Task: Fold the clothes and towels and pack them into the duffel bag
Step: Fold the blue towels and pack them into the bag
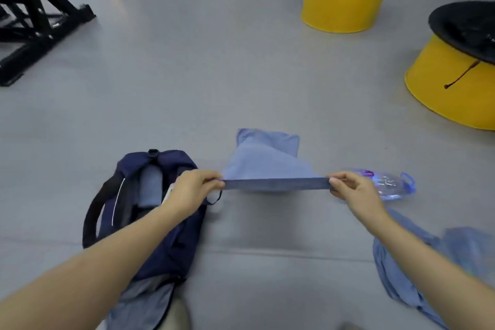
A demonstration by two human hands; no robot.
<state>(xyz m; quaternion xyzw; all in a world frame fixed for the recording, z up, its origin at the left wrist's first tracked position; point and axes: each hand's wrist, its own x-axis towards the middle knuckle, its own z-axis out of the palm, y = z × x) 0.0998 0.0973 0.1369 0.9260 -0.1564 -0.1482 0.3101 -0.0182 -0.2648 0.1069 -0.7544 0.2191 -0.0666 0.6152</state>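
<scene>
Left hand and right hand pinch the blue towel by its ends, taut over the floor mid-fold, one roll already in the duffel bag (clothes heap waiting, right).

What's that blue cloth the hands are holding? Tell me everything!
The towel is light blue, soft-looking cloth. The left hand and right hand each pinch an end of its near edge, stretched taut and level. A small loop hangs at the left corner. The rest slopes down to the grey floor, its far end doubled over.
</scene>
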